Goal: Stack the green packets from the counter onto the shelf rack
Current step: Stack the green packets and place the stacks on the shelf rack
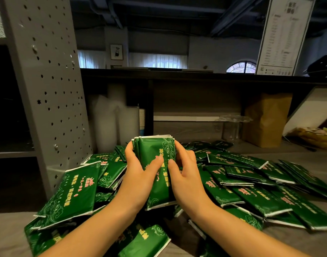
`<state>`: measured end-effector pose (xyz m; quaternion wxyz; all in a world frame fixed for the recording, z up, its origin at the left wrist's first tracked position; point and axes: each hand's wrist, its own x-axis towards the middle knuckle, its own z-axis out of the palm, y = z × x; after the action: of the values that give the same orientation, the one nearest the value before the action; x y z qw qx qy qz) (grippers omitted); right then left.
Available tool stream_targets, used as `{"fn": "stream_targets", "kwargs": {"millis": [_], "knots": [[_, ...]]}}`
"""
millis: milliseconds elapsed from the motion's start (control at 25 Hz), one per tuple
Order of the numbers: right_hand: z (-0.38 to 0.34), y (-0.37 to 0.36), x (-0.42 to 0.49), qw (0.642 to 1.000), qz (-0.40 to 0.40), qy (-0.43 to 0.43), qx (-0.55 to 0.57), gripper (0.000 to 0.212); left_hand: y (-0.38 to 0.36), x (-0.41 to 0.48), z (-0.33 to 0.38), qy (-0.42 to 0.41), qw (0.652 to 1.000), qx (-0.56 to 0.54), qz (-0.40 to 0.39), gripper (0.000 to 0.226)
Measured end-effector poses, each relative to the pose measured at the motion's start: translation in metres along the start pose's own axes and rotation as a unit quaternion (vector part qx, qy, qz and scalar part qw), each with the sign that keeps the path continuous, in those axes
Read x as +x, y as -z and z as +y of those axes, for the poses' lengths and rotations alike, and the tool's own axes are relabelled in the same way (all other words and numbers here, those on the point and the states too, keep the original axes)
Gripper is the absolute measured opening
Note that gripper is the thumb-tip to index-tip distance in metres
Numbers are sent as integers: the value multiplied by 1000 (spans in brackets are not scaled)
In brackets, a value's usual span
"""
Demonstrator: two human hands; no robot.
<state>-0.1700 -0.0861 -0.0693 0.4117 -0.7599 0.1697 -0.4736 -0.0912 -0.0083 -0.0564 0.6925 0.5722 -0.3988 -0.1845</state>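
While both hands, left hand (140, 169) and right hand (185, 171), curled fingers round the upright bundle of glossy green foil packets (155, 154) above the counter (298, 243) pile, squaring edges before lifting looked wise.

Loose green packets (251, 184) cover the counter (7, 234) middle from left to right. Bare strips at near left corner, near right edge, back centre. Shelf rack upright (53, 89) blocks left edge. Stacked white cups (107, 123), clear plastic cup (231, 127), brown paper bag (266, 121) line back edge under overhanging ledge (196, 76).
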Motion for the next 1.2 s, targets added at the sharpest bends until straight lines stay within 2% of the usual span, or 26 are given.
{"fn": "stream_targets", "kwargs": {"millis": [240, 320, 360, 400, 480, 560, 640, 720, 800, 920, 1080, 1200], "knots": [[-1, 13, 10, 998, -43, 31, -24, 42, 6, 6, -2, -60, 998, 15, 30, 48], [-3, 32, 19, 983, -59, 74, -155, 44, 13, 11, 0, -74, 996, 13, 48, 48], [-4, 44, 24, 952, -76, 103, -278, 43, 16, 14, 2, -78, 995, 17, 51, 49], [-5, 54, 29, 903, -96, 121, -401, 43, 19, 15, 3, -84, 995, 27, 48, 49], [-6, 70, 35, 812, -150, 85, -558, 39, 23, 18, 5, -99, 993, 62, 27, 51], [-3, 80, 38, 769, -209, -8, -604, 37, 25, 19, 6, -101, 991, 85, 11, 56], [3, 86, 40, 750, -253, -72, -607, 44, 25, 19, 6, -97, 991, 93, 8, 59], [9, 88, 41, 744, -280, -97, -599, 57, 26, 19, 5, -99, 990, 105, 11, 62], [12, 82, 39, 738, -303, -84, -597, 67, 26, 19, 4, -95, 990, 106, 17, 62], [21, 73, 34, 744, -324, -64, -581, 68, 26, 19, 4, -84, 993, 79, 29, 60], [25, 72, 36, 804, -322, -32, -500, 52, 29, 23, 3, -75, 994, 41, 67, 58], [27, 70, 38, 829, -328, -1, -453, 52, 29, 24, 2, -77, 992, 21, 94, 57]]}}
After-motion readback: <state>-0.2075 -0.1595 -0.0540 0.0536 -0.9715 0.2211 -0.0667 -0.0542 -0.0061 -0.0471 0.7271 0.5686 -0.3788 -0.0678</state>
